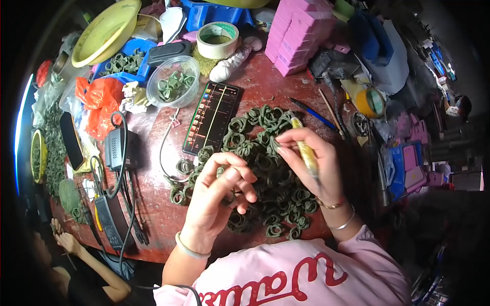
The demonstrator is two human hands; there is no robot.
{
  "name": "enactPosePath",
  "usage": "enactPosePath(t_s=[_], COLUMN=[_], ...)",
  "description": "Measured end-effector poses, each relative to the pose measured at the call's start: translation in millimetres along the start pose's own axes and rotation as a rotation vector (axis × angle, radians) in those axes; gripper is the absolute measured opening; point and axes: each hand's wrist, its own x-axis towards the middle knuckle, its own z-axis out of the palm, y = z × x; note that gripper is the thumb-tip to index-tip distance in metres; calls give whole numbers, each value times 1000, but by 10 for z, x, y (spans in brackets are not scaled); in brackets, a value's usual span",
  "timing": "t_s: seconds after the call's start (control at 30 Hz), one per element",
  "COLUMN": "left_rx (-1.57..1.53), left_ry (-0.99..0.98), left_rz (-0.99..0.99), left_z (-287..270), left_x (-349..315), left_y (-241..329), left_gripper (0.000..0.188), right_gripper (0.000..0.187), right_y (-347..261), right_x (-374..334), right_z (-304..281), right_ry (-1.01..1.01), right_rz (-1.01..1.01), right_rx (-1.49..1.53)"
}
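A heap of dark green, wax-like rings (pixel 270 178) lies on the red table in front of me. My left hand (pixel 217 191) is over the heap's left side, fingers curled around a small green ring (pixel 229 197) that is mostly hidden by them. In my right hand (pixel 316 163) sits a slim tool with a yellow-wrapped handle (pixel 305 150), slanting across the palm. The thumb and forefinger of that hand come together at the heap's upper right; whether they also pinch a ring there I cannot tell.
Above the heap lies a lit phone (pixel 212 118); a blue pen (pixel 314 113) lies to its right. A clear tub (pixel 173 97) and a blue bin (pixel 125 64) hold more green pieces. Pink blocks (pixel 296 38) stand at the back. A black adapter box (pixel 121 148) with cables is left. Another person's hand (pixel 69 243) shows lower left.
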Motion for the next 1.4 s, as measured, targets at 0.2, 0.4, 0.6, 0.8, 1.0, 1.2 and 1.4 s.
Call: enactPosePath(t_s=[0.2, 0.4, 0.6, 0.8, 1.0, 1.2, 1.4], left_rx=[348, 625, 710, 462, 710, 806, 767], left_ry=[43, 44, 93, 119, 105, 108, 83], left_rz=[70, 270, 385, 240, 397, 460, 471], left_z=[122, 45, 12, 76, 7, 76, 74], left_x=[-51, -2, -12, -5, -15, -8, 16], left_y=[-57, -137, -120, -98, -114, -112, -139], left_gripper=[37, 19, 13, 11, 16, 17, 17], right_gripper=[18, 22, 52, 44, 38, 39, 35], right_y=[-312, -276, -317, -297, -348, -330, -332], right_x=[-176, -203, -298, -300, -324, -302, -311], right_z=[24, 81, -97, -5, -80, -62, -42], right_ry=[-136, -154, -113, -78, -116, -96, -70], right_rz=[59, -64, -77, -499, -533, -545, -601], right_rx=[257, 137, 198, -29, -140, -180, -210])
